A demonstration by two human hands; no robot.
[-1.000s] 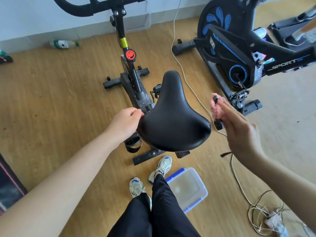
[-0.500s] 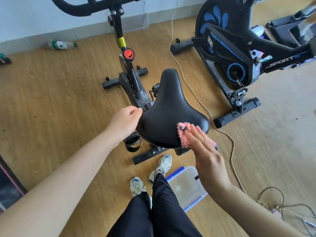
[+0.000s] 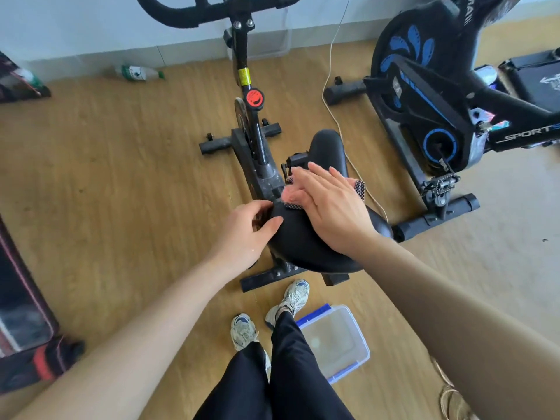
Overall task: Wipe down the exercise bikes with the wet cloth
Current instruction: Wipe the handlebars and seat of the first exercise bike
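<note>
A: Two questions: where is the cloth (image 3: pixel 288 195), and which hand does what?

B: It lies on the black bike (image 3: pixel 257 165), on its seat (image 3: pixel 303 247), under the right hand (image 3: pixel 330 207), whose straight, spread fingers press it flat. The left hand (image 3: pixel 245 234) grips the seat's left edge, fingers curled round it.

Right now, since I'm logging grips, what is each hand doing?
Left hand: grips the left edge of the saddle, thumb on top.
Right hand: open, fingers straight, pressing the pink cloth onto the saddle.
</note>
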